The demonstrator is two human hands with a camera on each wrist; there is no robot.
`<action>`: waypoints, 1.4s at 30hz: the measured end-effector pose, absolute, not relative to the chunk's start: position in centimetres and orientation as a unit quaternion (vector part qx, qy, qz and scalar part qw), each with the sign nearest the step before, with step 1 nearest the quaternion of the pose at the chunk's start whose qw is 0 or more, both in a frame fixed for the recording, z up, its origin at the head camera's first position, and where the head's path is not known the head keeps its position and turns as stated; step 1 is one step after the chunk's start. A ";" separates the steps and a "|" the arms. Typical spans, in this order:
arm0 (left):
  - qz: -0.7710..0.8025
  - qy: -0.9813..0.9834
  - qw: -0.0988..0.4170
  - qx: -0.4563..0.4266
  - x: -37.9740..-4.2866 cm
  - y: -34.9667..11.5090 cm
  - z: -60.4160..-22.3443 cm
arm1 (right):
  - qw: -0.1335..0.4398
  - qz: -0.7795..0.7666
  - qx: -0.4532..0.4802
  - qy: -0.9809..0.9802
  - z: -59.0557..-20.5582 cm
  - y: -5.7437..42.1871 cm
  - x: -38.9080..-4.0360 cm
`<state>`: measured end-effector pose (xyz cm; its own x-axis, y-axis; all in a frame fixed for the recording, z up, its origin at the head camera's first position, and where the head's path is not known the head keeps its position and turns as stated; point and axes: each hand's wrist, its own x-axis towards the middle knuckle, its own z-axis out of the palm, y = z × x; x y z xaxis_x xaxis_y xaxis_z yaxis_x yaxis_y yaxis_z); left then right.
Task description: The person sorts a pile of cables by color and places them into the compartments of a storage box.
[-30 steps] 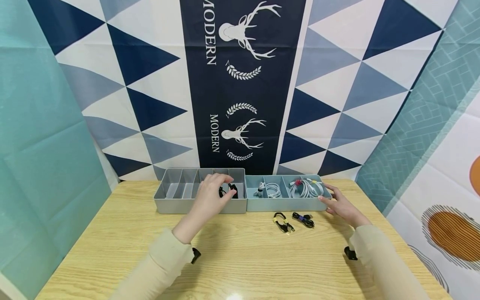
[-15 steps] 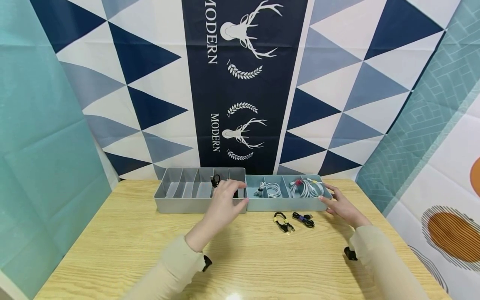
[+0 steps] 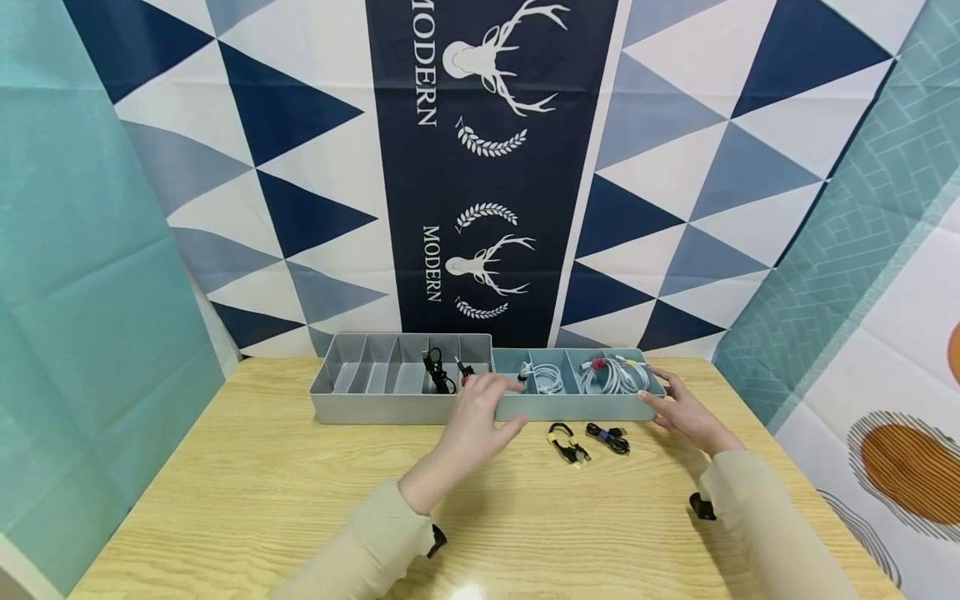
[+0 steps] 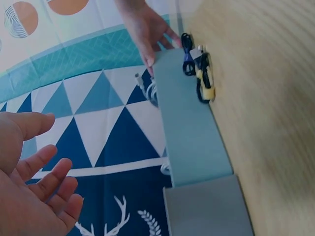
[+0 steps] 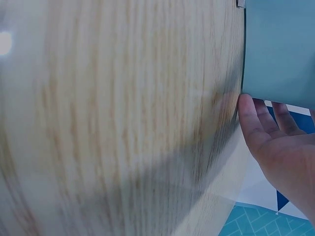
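Observation:
My left hand [image 3: 474, 423] hovers in front of the place where the grey divided box [image 3: 382, 408] meets the light blue one [image 3: 577, 407]. Its fingers are spread and hold nothing, as the left wrist view also shows. My right hand [image 3: 686, 414] rests against the right end of the blue box, fingertips touching it near the front corner. Two bundled black cables lie on the table before the blue box, one with a yellow tie [image 3: 567, 445], one with a purple tie [image 3: 608, 437]. A black cable [image 3: 437, 372] and a partly hidden black-and-red one [image 3: 465, 372] sit in grey compartments.
Coiled white cables [image 3: 615, 377] fill the right part of the blue box, and another white coil [image 3: 548, 379] lies in a middle compartment. Both boxes stand end to end on the wooden table [image 3: 262, 483], close to the patterned cloth backdrop [image 3: 480, 167].
My left hand has moved right, from over the grey box towards the blue one, uncovering the black cable in the grey box. My right hand has stayed at the blue box's end.

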<state>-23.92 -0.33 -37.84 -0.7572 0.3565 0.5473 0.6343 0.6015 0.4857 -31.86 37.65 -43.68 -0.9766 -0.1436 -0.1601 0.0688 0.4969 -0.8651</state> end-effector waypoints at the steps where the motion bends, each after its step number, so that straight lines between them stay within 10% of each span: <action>1: -0.342 -0.872 0.198 -0.288 -23.9 -0.1 -38.0 | 0.106 -0.501 -0.022 0.859 -43.7 37.6 -31.8; 42: -0.254 -0.904 0.068 -0.336 -26.9 5.9 -43.6 | 0.104 -0.494 -0.018 0.863 -43.8 37.7 -32.2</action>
<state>-26.88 5.92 -43.64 -0.7649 0.5730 0.2943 0.6425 0.6454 0.4131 -32.16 37.74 -43.77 -0.9778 -0.1330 -0.1622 0.0725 0.5113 -0.8563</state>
